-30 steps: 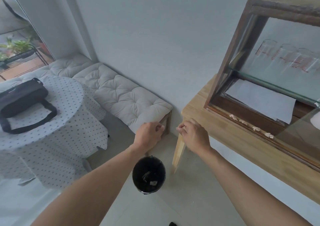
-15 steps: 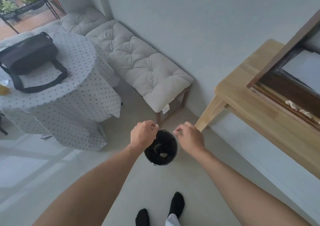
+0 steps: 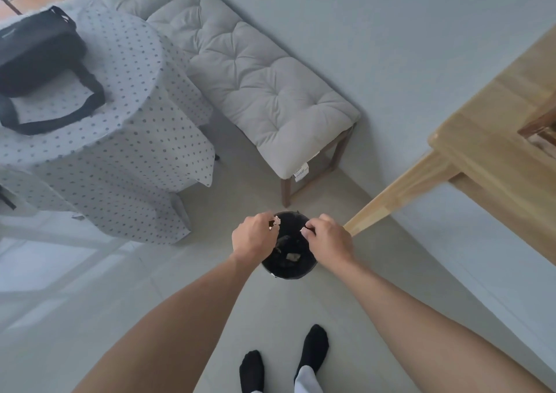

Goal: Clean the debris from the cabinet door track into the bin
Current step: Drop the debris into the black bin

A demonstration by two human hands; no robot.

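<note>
- Feet: nearest item; two in black socks on the pale floor, toes toward the bin.
- Left hand: held over the near-left rim of the bin; fingertips pinched together on a pale scrap of debris.
- Right hand: held over the right rim; thumb and forefinger pressed together on a smaller pale fleck, hard to make out.
- Black round bin: stood on the floor between and below both hands, with a few pale scraps already lying inside.
- Change noted: a second before, both hands were up by the table corner, short of the bin; half a second before, they had reached its rim. They were now further over the opening, scraps not yet let go. Judged: release was the step due.
- Wooden table: right; only a corner of the cabinet showed, its track largely out of view.
- Cushioned bench: far, against the wall.
- Round table with dotted cloth: far left, bearing a black bag.
</note>
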